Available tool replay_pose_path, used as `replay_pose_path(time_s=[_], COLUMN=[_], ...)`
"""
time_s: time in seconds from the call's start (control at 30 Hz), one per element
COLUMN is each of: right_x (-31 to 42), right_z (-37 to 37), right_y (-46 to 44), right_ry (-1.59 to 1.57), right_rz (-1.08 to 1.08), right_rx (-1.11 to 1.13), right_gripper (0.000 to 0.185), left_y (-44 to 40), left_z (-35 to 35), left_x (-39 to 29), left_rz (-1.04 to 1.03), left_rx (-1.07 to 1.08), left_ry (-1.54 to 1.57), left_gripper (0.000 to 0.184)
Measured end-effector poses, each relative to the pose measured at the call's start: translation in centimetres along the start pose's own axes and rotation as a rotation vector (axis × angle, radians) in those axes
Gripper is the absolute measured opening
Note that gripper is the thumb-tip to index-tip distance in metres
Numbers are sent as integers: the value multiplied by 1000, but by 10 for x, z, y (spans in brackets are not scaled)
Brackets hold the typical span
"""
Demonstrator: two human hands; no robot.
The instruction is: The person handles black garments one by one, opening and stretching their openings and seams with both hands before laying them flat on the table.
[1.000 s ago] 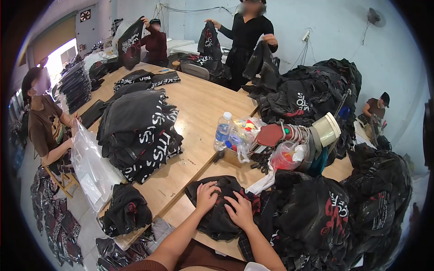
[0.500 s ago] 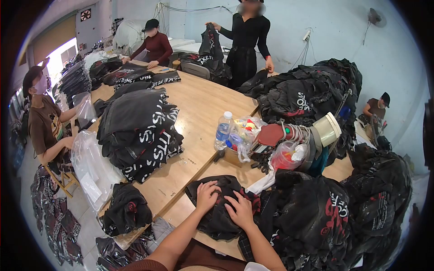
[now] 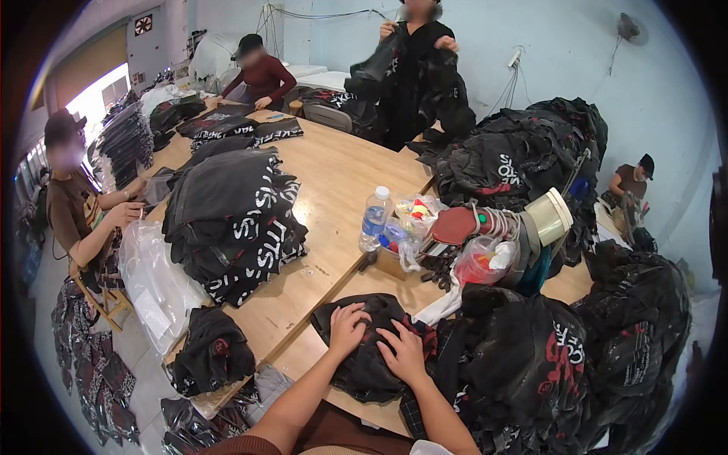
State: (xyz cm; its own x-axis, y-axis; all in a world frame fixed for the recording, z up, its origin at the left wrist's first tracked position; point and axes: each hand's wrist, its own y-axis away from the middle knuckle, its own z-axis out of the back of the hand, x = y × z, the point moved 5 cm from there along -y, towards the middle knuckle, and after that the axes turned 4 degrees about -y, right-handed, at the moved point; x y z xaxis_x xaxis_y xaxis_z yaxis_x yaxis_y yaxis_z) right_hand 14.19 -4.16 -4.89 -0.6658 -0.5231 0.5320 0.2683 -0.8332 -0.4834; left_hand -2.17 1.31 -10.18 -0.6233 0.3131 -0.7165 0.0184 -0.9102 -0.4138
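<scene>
Where the left hand (image 3: pixel 348 328) and right hand (image 3: pixel 403 350) rest, the fingers lie flat and slightly spread, with no pinch of cloth visible. The left ones aim toward one o'clock, the right ones toward eleven. Directly beneath both hands is a bunched black garment (image 3: pixel 368 371), touching the palms' undersides as far as can be seen; crumpled as it is, its long axis cannot be told. The garment shows a red print at two o'clock from the right hand.

Just beside the garment, at three o'clock, rises a heap of dark garments (image 3: pixel 516 364), nearer the right hand. At nine o'clock from the left hand sits a small dark bundle (image 3: pixel 216 353). Farther out on the table (image 3: pixel 334 201), a lettered stack (image 3: pixel 227 220) stands at ten o'clock and a water bottle (image 3: pixel 373 221) at twelve.
</scene>
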Motion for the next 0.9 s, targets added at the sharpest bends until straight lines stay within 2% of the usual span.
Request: replay_pose_path(time_s=[0.9], right_x=[1], right_z=[0], right_y=[1], right_ry=[4], right_rz=[11], right_rx=[-9], right_gripper=[32], left_y=[1], left_z=[2], left_x=[-2], left_rz=[-9], left_rx=[-13], left_ry=[14], left_gripper=[13])
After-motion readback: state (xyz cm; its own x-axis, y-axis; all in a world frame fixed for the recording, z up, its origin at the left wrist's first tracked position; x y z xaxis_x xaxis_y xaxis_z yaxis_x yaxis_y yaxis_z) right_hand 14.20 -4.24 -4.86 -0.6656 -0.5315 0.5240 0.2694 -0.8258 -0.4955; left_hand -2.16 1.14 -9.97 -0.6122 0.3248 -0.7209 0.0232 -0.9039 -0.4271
